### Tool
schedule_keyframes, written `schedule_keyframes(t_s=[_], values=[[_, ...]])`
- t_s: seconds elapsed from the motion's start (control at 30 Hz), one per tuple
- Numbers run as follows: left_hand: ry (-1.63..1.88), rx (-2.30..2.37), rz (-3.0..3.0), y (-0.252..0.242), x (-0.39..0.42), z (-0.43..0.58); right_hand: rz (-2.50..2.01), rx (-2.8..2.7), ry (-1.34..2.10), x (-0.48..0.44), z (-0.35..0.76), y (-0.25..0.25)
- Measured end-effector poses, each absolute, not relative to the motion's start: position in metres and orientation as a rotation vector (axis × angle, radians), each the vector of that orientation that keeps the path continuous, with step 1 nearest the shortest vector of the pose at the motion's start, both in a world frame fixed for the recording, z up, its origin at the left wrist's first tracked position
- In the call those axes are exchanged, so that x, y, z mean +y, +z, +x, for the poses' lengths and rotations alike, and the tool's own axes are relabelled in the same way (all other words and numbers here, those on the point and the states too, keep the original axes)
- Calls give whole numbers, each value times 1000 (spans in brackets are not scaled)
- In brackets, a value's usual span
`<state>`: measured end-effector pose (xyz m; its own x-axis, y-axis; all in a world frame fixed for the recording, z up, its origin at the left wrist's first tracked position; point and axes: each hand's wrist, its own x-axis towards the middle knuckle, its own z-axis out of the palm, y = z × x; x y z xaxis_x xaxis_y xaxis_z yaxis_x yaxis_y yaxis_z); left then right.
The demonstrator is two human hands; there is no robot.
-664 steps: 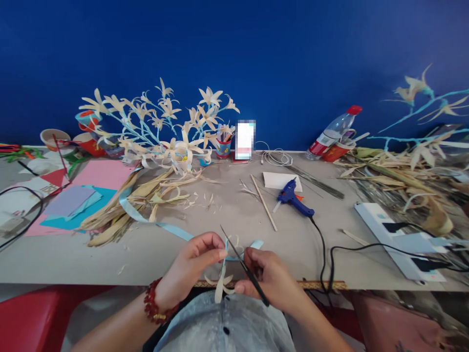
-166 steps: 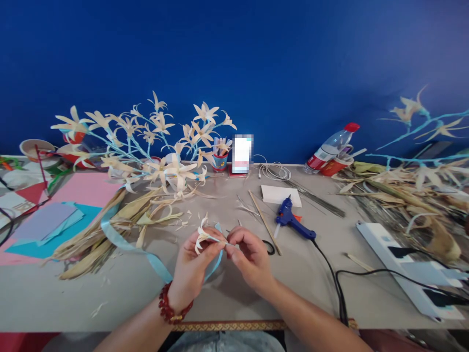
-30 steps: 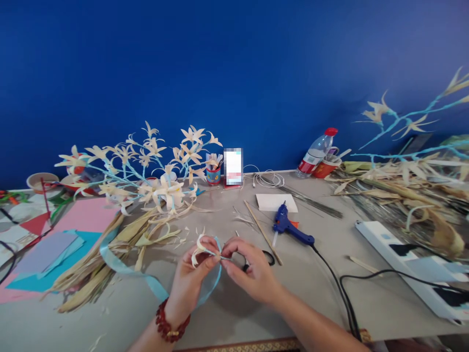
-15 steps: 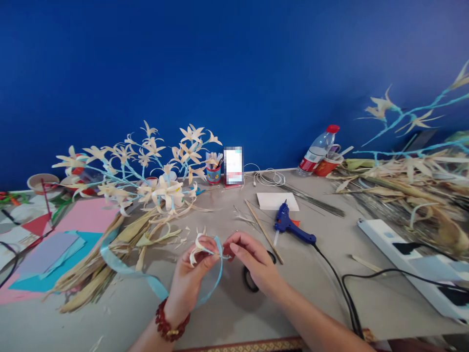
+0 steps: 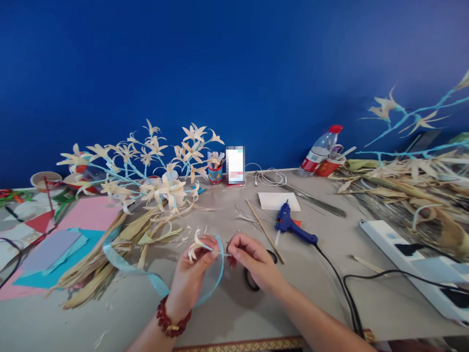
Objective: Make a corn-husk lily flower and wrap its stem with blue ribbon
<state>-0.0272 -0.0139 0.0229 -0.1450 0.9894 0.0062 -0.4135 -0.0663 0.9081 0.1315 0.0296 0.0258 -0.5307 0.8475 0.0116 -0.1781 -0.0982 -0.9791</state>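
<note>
Pinched in my left hand [image 5: 194, 266] is a cream husk flower [image 5: 195, 246] with its petals pointing up and left. A light blue ribbon [image 5: 221, 274] loops from the flower's stem down and round behind my left wrist to the table on the left. My right hand [image 5: 252, 259] has thumb and forefinger closed on the thin end of the flower stem [image 5: 224, 253], just right of the ribbon. Partly hidden under my right hand lie black-handled scissors [image 5: 250, 282].
A blue glue gun [image 5: 293, 226] and a thin wooden stick [image 5: 264, 230] lie right of centre. The power strip [image 5: 395, 254] is at the right, its black cords running forward. Finished flower branches [image 5: 146, 166] and dry husks [image 5: 98, 264] spread on the left. A bottle [image 5: 320, 151] leans near the wall.
My right thumb and forefinger have closed on the stem's thin end. My left hand keeps its hold on the flower. The whole view has shifted slightly.
</note>
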Motion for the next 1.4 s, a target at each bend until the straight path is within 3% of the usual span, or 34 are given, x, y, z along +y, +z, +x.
schedule_keyframes(t_s=[0.43, 0.67, 1.4], values=[[1553, 889, 843, 28, -15, -28, -994, -1296, 1499, 43, 138, 12], [1552, 884, 809, 27, -14, -28, -802, -1465, 1508, 42, 135, 17], [1608, 834, 661, 20, -13, -27, -914, -1371, 1400, 58, 143, 8]])
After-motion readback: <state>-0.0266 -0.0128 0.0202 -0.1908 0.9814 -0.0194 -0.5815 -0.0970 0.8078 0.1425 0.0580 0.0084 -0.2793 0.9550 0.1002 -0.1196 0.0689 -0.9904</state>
